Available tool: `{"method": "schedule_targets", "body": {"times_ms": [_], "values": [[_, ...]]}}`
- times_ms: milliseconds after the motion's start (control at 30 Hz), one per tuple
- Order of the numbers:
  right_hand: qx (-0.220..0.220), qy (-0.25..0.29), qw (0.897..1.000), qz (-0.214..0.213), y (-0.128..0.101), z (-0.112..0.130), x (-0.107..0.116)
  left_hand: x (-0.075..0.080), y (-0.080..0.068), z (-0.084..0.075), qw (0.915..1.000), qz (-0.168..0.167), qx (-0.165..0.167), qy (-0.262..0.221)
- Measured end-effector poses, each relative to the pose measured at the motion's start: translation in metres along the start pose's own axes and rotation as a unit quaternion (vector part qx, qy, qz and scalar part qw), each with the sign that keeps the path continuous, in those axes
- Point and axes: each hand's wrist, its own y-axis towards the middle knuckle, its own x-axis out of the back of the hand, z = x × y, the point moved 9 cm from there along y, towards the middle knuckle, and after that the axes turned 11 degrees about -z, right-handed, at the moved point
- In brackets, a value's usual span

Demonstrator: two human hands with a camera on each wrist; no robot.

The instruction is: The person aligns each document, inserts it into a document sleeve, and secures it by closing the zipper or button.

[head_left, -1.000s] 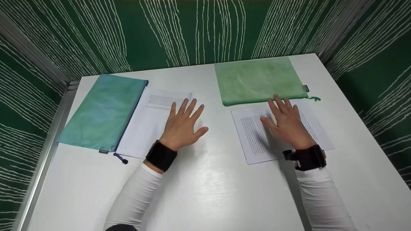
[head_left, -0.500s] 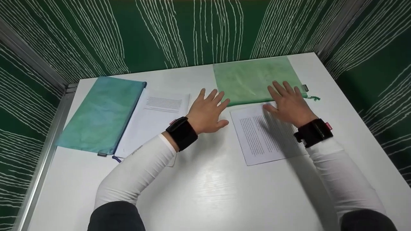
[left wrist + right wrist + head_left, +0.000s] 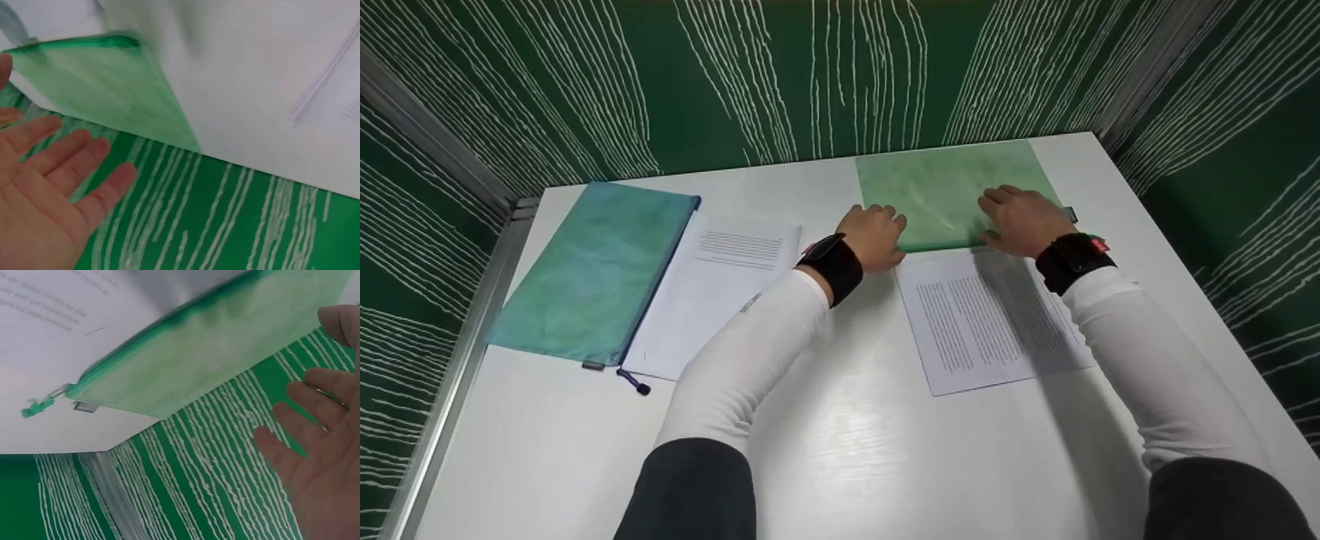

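Observation:
A pale green zip pouch [image 3: 937, 195] lies flat at the back right of the table, its zipper edge toward me. At its left front corner is my left hand [image 3: 873, 236], fingers bent downward in the head view. My right hand [image 3: 1024, 220] is over the pouch's right part, thumb near the zipper edge. Both wrist views show the left palm [image 3: 39, 208] and right palm [image 3: 326, 467] with fingers spread loosely and nothing between them. Just in front of the pouch lies a stack of printed sheets [image 3: 960, 330], partly shaded by my right arm.
A blue-green zip pouch [image 3: 592, 270] rests at the table's left, its dark zipper pull [image 3: 636, 382] hanging toward me. Beside it are more white sheets [image 3: 682, 300], partly hidden by my left sleeve. Green walls [image 3: 705, 82] with white lines border the white table [image 3: 840, 465].
My left hand has moved right and forward, from the left sheets to the green pouch's corner. My right hand has moved forward from the printed sheets onto the pouch. The fingers have bent.

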Motion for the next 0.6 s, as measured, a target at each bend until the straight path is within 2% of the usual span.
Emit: {"method": "schedule_targets", "body": {"times_ms": [167, 333, 600], "values": [[0.001, -0.016, 1.000, 0.008, 0.008, -0.004, -0.018, -0.015, 0.018, 0.006, 0.9994, 0.004, 0.023, -0.025], [-0.007, -0.032, 0.999, 0.026, 0.011, -0.003, -0.036, -0.023, 0.023, 0.003, 0.9993, 0.005, 0.022, -0.030], [-0.021, -0.049, 0.998, 0.019, 0.012, 0.001, -0.050, -0.045, 0.035, 0.003, 0.9983, 0.013, 0.046, -0.034]]}}
